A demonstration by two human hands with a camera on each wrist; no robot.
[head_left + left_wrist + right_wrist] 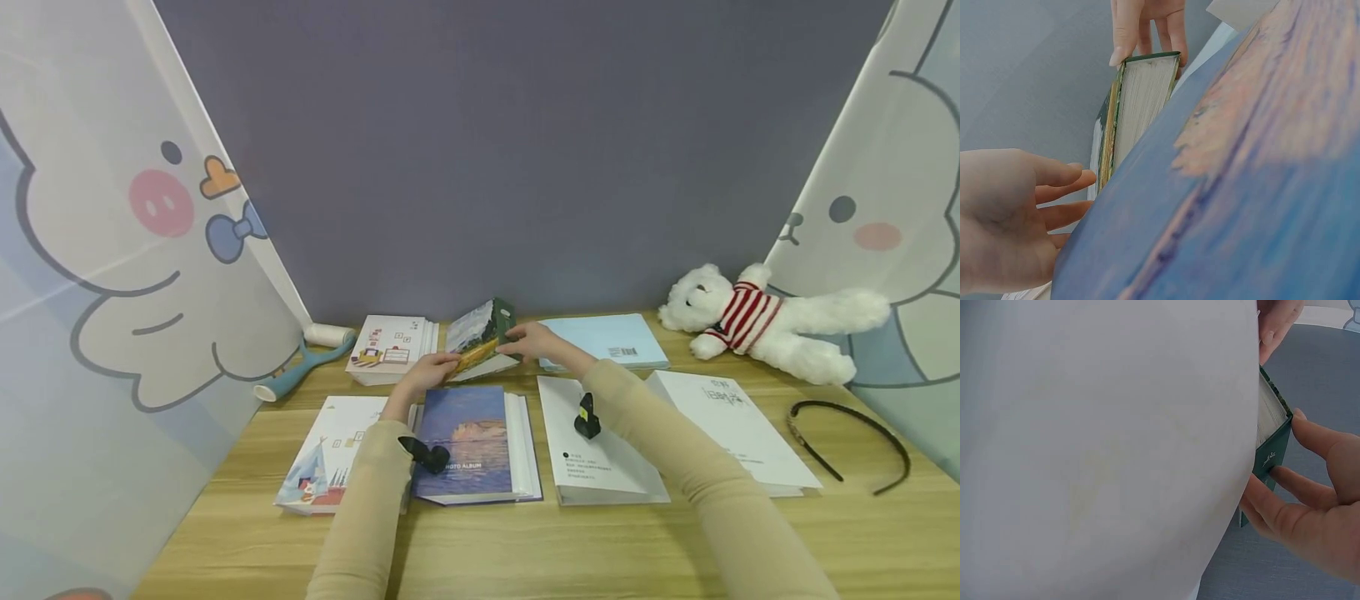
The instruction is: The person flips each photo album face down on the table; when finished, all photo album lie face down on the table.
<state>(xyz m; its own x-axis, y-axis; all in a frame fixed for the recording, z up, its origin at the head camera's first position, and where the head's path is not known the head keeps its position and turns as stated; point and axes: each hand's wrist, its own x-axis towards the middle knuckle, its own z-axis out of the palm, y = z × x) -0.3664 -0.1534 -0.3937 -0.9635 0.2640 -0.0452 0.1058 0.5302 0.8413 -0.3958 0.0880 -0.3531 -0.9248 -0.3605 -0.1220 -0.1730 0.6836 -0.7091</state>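
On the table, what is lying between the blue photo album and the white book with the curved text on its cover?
In the head view, one white book lies between the blue photo album and the white book with curved text. The right forearm crosses above it.

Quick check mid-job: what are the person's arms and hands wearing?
Both arms wear long beige sleeves down to the wrists. A small black camera sits on the right wrist, another black one on the left. The left hand and right hand are bare, with no gloves.
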